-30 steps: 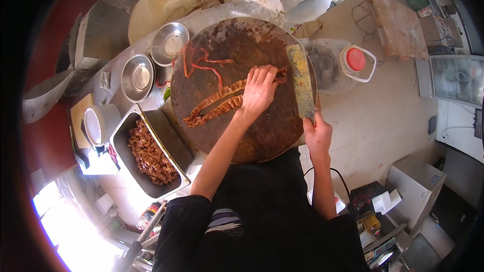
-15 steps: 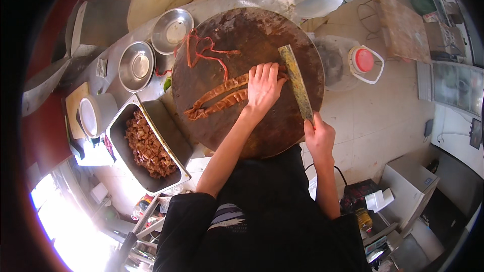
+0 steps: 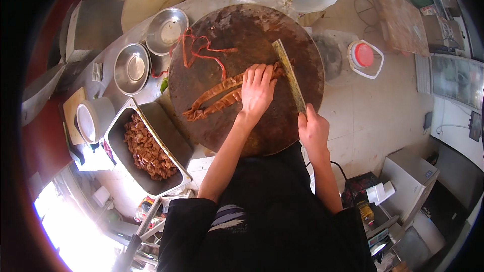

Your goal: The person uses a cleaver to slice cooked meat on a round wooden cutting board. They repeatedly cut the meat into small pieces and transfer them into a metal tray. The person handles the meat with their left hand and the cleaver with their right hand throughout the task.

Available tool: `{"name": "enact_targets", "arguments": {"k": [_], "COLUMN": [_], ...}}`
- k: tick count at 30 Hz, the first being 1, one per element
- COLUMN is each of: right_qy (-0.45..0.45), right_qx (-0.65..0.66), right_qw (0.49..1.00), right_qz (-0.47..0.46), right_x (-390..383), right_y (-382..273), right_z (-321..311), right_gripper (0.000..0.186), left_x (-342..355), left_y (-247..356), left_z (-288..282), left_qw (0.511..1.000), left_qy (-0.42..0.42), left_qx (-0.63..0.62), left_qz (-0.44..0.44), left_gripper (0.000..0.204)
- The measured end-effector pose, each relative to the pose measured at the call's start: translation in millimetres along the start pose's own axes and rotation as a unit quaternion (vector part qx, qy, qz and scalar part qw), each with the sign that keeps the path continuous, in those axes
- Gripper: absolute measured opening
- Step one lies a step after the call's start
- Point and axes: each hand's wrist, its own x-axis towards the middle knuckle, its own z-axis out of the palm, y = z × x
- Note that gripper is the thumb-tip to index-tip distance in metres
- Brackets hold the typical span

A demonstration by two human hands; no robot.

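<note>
Long, wrinkled brown meat strips (image 3: 214, 93), like cooked intestine, lie on a round wooden chopping block (image 3: 252, 136). My left hand (image 3: 258, 88) presses down on their right part, fingers curled over them, hiding the meat beneath. My right hand (image 3: 313, 128) grips a cleaver (image 3: 290, 78) by its near end. Its blade stands edge-down on or just above the block, seen from its narrow top, close to the right of my left fingers. A little brown meat shows beside the blade; its cutting edge is hidden. Red string (image 3: 204, 50) lies loose at the block's far left.
Left of the block, a deep metal pan (image 3: 179, 133) holds brown meat pieces (image 3: 148, 146). Two metal bowls (image 3: 132, 68) and a white lidded tub (image 3: 91, 121) stand on the counter. A clear jug with a red cap (image 3: 363, 54) is to the right, beyond the block's edge.
My left hand has shifted slightly left along the meat strips. The cleaver in my right hand has moved a little left and away from me. The whole view has shifted slightly too.
</note>
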Motion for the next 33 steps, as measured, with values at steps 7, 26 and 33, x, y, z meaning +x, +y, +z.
{"name": "enact_targets", "arguments": {"k": [7,26,33], "right_qy": [-0.068,-0.056,-0.055], "right_qx": [-0.038,0.047,0.021], "right_qw": [0.997,0.995,0.998], "right_qz": [0.023,0.072,0.03], "right_x": [16.9,15.6,-5.2], "right_y": [-3.5,-12.9,-16.5], "right_z": [7.3,-24.4,-1.9], "right_gripper": [0.023,0.026,0.025], "left_x": [0.6,-14.6,-12.5], "left_y": [2.6,-2.8,-5.0], "left_z": [-0.7,-19.6,-18.2], "left_qw": [1.0,0.999,0.999], "left_qy": [0.021,-0.019,0.036], "left_qx": [0.001,0.018,0.01], "left_qz": [0.0,-0.027,0.008], "left_gripper": [0.042,0.059,0.049]}}
